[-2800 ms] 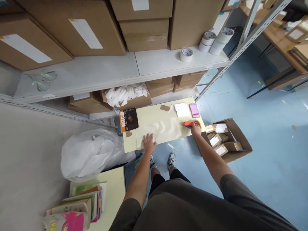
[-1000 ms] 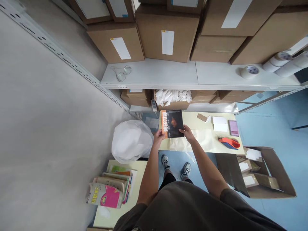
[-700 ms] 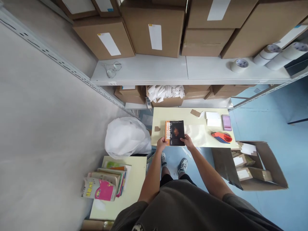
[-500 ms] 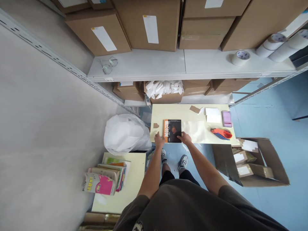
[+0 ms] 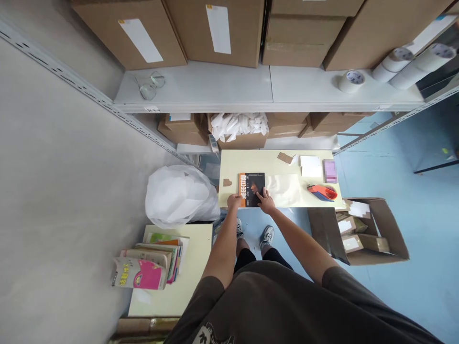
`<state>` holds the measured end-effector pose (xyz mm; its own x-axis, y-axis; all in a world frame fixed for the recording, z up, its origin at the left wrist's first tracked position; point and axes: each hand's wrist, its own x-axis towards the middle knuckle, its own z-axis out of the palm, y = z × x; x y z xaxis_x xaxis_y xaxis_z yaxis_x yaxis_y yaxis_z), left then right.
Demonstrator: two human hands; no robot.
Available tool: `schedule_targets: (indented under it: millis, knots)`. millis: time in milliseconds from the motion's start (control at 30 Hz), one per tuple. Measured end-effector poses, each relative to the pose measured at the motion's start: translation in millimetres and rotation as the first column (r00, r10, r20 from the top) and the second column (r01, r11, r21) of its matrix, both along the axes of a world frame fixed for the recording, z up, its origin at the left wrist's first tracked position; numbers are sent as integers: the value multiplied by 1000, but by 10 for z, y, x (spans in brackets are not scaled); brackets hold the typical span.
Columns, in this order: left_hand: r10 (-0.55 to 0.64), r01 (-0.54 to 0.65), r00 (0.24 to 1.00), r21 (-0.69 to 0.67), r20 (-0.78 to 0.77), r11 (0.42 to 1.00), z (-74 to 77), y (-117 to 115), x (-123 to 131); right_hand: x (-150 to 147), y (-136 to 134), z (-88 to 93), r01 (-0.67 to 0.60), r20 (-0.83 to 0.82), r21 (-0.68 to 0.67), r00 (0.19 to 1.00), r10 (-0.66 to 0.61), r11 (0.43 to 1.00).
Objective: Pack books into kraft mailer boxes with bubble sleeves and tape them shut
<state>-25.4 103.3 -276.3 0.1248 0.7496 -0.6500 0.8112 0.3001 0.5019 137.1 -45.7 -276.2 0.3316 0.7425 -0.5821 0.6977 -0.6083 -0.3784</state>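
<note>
A black book with an orange strip and white lettering [image 5: 252,184] lies on the cream table, cover up, near its front edge. My left hand [image 5: 234,201] grips the book's lower left edge, its fingers closed there. Over the lower right corner of the cover, my right hand [image 5: 266,200] rests with fingers stretched out and apart. A pale sheet [image 5: 287,188] lies on the table just right of the book. Left of the book is a small brown cardboard scrap [image 5: 227,182].
Right on the table sit white papers [image 5: 310,166], a purple pack [image 5: 330,171] and a red-and-blue tool [image 5: 322,192]. An open carton [image 5: 389,224] stands on the floor at right. A white plastic bag [image 5: 181,196] and stacked books [image 5: 148,267] are at left; shelving [image 5: 215,91] rises behind.
My right hand has shifted from the book's right edge onto its cover, fingers now spread. My left hand stays at the left edge. The whole view has shifted slightly.
</note>
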Motion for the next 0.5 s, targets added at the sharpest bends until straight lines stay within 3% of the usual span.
schedule_targets:
  millis: [167, 333, 433, 500]
  knots:
    - [28, -31, 995, 26, 97, 999, 12, 5, -32, 8, 62, 13, -9, 4, -33, 1000, 9, 999]
    - [24, -35, 996, 138, 81, 990, 153, 22, -129, -108, 268, 156, -19, 33, -52, 999, 21, 998]
    - [-50, 40, 998, 234, 35, 971, 281, -37, -146, -235, 379, 246, 139, 24, 91, 990, -141, 986]
    - [-115, 110, 993, 302, -2, 947, 374, -112, -101, -310, 428, 295, 300, -156, 237, 950, -269, 924]
